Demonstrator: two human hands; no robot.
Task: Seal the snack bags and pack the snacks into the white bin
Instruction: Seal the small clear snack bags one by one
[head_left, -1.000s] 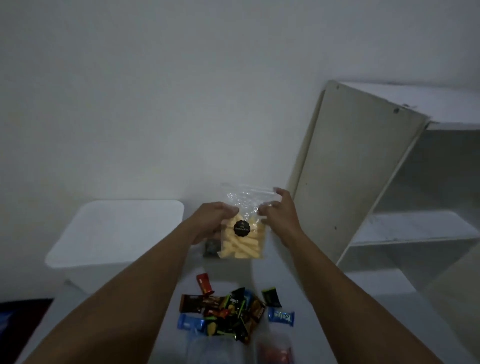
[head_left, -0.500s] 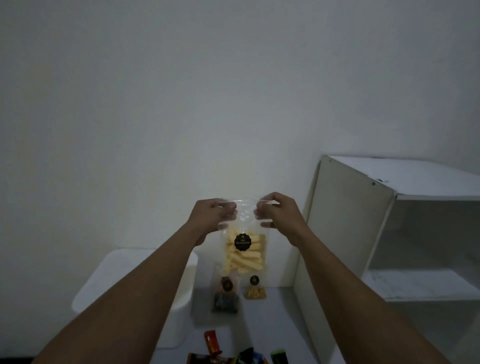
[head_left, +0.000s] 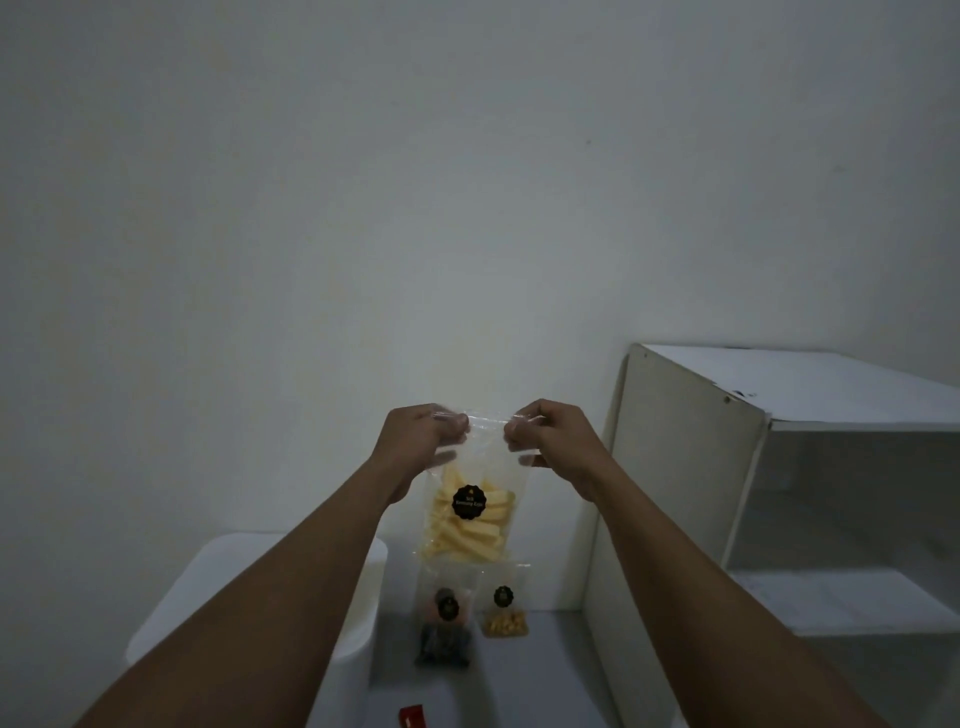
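I hold a clear snack bag of yellow sticks (head_left: 470, 519) with a round black label up in front of the wall. My left hand (head_left: 421, 436) pinches the bag's top left corner and my right hand (head_left: 550, 436) pinches the top right corner, stretching the strip between them. The white bin (head_left: 358, 623) stands below on the left, partly hidden by my left forearm. Two more small bags stand against the wall: one with dark snacks (head_left: 444, 631) and one with yellow bits (head_left: 504, 613).
A white open shelf unit (head_left: 691, 467) stands at the right, close to my right arm. A red wrapper (head_left: 413, 717) shows at the bottom edge on the grey surface (head_left: 519, 686). The bare wall fills the upper view.
The bag and both hands have risen from low over the surface to in front of the wall. My view tilted up, so the pile of wrapped snacks dropped out of sight.
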